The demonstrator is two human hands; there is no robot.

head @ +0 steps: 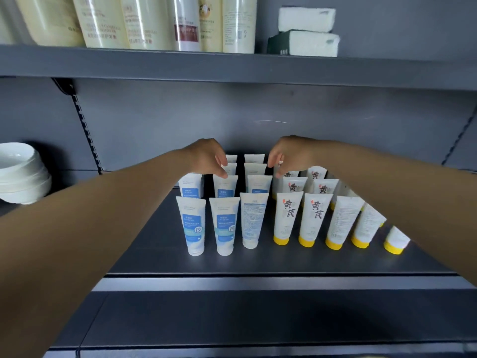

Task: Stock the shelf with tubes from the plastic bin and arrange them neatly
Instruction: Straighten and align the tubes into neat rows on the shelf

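The left hand (206, 157) reaches to the back of the dark grey metal shelf (258, 262). Its fingers (221, 165) curl down and their tips touch the top edges of the white plastic tubes with blue labels (224, 187) in the middle row. They look loose, not squeezing anything. The right hand (286, 151) is just across from it. Its fingers (274, 161) point down too, beside the top of a back white plastic tube with a yellow cap and black writing (293, 188). I cannot tell if they pinch it or only touch it.

All the tubes stand on their caps, close together, in front of and below the fingers. I think that is the risk. A push from a fingertip could tip one tube, and it could knock the next ones down like dominoes. The arms cross over the front rows, so a low wrist could bump those too.

One front blue tube (251, 223) shows its back side. The plastic bin is not in view.
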